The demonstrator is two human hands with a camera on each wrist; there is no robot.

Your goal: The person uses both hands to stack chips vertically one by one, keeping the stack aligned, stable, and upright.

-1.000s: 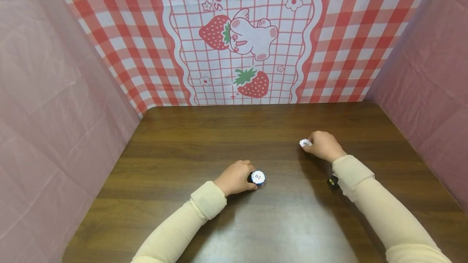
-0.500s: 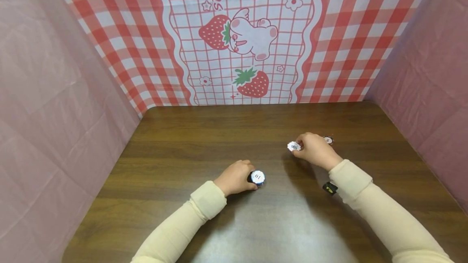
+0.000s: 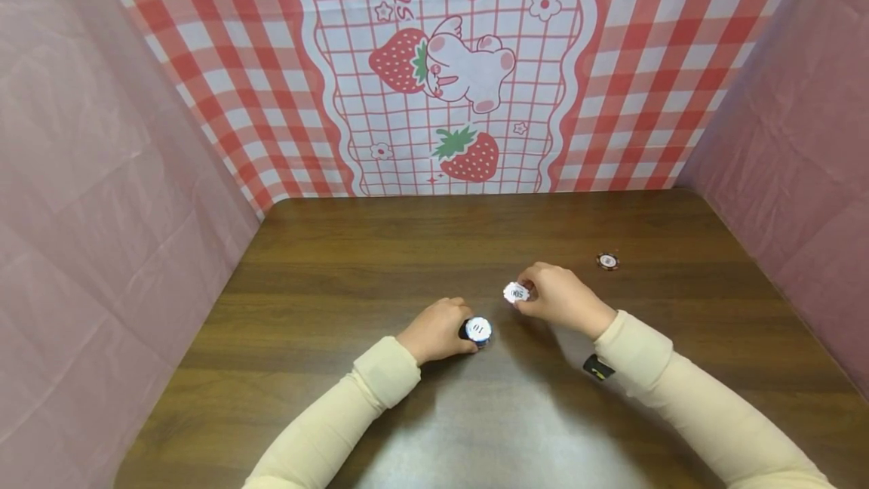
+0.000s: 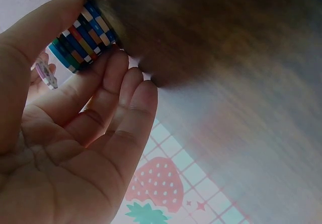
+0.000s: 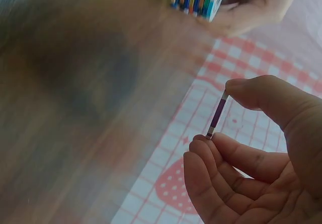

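A stack of poker chips [image 3: 478, 330] stands on the table, its top face marked 10. My left hand [image 3: 437, 332] holds the stack between thumb and fingers. In the left wrist view the chip stack [image 4: 83, 38] shows several layers in blue, orange and green. My right hand [image 3: 560, 296] pinches a single poker chip [image 3: 517, 293] marked 500, just to the right of the stack and a little farther back. Edge-on in the right wrist view, that chip [image 5: 218, 114] has a purple and white rim between thumb and fingertips.
Another poker chip [image 3: 608, 261], dark-rimmed, lies flat on the brown wooden table [image 3: 326, 247] at the back right. A strawberry-patterned cloth [image 3: 468, 81] rises behind the table. Pink cloth hangs at both sides. A dark device [image 3: 599, 367] sits under the right wrist.
My right hand has carried the 500 chip leftward and nearer, close to the stack. The chip at the back right has come into view. The left hand stays still on the stack.
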